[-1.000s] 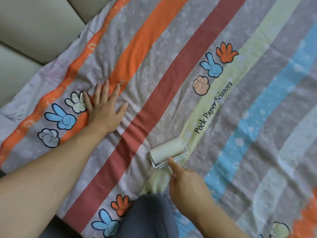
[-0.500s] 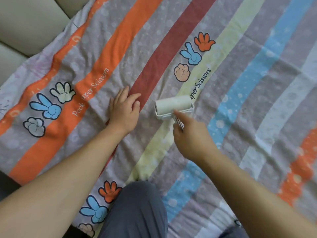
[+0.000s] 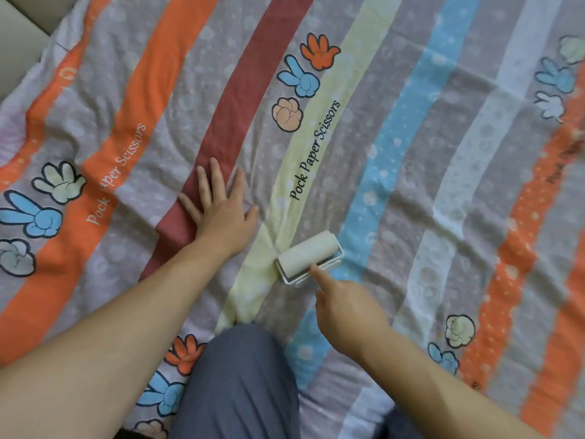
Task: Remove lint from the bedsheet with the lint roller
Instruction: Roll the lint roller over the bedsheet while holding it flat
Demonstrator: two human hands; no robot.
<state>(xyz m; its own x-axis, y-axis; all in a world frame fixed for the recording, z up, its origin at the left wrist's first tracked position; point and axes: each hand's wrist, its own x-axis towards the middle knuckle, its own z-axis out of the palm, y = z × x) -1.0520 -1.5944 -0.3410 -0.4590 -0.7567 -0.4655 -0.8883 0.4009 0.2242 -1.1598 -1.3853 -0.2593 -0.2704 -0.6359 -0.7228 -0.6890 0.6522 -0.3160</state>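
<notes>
Soft, even, fairly bright light; shadows faint. Wide-angle distortion bends the stripes of the sheet [image 3: 411, 185] near the edges, where fine detail turns slightly smeared.

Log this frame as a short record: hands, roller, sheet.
left hand: flat, fingers spread, pressing the sheet on the dark red stripe
right hand: holds the roller, index finger out along its frame
roller: down on the sheet, between the yellow and blue stripes
sheet: striped, creased around the left hand
knee: in grey cloth, bottom centre, over the sheet
</notes>
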